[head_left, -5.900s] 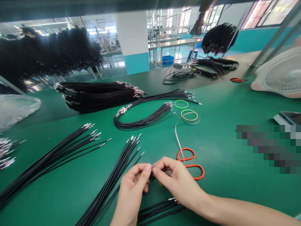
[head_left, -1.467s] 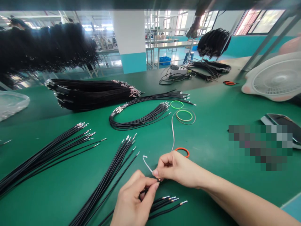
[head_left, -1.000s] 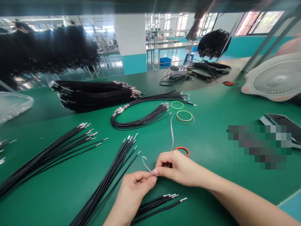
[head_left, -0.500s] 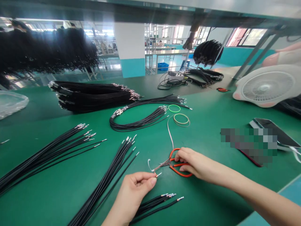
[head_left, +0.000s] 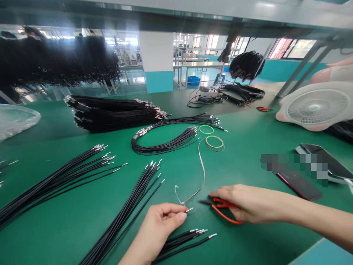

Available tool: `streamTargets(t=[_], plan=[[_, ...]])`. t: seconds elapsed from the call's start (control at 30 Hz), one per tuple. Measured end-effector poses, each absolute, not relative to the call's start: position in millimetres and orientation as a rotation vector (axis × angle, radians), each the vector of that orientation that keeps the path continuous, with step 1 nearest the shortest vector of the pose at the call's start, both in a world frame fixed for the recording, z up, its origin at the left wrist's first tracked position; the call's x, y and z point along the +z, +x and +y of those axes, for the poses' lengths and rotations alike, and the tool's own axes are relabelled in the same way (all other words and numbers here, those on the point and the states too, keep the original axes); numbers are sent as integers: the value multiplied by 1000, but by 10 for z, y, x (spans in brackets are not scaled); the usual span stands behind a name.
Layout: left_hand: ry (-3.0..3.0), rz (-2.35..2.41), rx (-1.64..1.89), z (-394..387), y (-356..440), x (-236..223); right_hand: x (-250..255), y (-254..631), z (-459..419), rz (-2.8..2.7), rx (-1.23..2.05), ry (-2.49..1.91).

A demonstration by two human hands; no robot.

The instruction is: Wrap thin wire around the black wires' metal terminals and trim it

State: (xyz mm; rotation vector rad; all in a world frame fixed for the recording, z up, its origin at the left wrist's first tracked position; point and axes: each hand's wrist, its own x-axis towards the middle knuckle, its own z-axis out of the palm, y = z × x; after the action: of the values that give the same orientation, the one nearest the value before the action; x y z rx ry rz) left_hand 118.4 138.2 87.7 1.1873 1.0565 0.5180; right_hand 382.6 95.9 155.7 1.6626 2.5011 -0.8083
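My left hand (head_left: 162, 228) is closed in a pinch on a black cable, whose silver terminal (head_left: 189, 210) pokes out past the fingertips. A thin pale tape strip (head_left: 203, 167) meets the cable at these fingertips, its loose end curling up. From there the strip runs back to a tape roll (head_left: 214, 141). To the right, my right hand (head_left: 245, 202) grips orange-handled scissors (head_left: 225, 217), their dark blades pointing left, apart from the tape. Just below the left hand lie several black cables (head_left: 190, 244) with metal tips.
More cable bundles (head_left: 129, 206) spread across the green table (head_left: 248, 165). Behind them sit a curved bundle (head_left: 154, 149), a thick cable stack (head_left: 110, 114) and a green ring (head_left: 206, 129). Two phones (head_left: 300, 186) and a white fan (head_left: 317, 105) stand to the right.
My right hand has drawn the scissors right and downward, away from the tape strip. The strip now hangs in a loose curve. My left hand keeps its pinch.
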Motion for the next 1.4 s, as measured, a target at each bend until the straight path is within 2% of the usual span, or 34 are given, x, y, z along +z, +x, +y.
streamTargets(t=[0.1, 0.13, 0.3, 0.37, 0.9, 1.27, 1.4], plan=[[1201, 1031, 521, 1373, 1189, 896, 1640, 3818, 962, 2491, -1152, 1623], [1207, 1021, 521, 1370, 1191, 908, 1644, 3799, 985, 2515, -1162, 1629], [1292, 1014, 513, 1356, 1196, 958, 1527, 3656, 1149, 2768, -734, 1437], [1323, 1022, 512, 1350, 1198, 954, 1483, 3617, 1187, 2798, -663, 1377], [1288, 1041, 469, 1337, 1213, 922, 1488, 3539, 1250, 2787, -696, 1309], [1257, 1047, 485, 1317, 1220, 918, 1428, 3527, 1248, 2904, -402, 1171], [1312, 1080, 484, 1312, 1214, 942, 1376, 3536, 1226, 2786, -299, 1308]])
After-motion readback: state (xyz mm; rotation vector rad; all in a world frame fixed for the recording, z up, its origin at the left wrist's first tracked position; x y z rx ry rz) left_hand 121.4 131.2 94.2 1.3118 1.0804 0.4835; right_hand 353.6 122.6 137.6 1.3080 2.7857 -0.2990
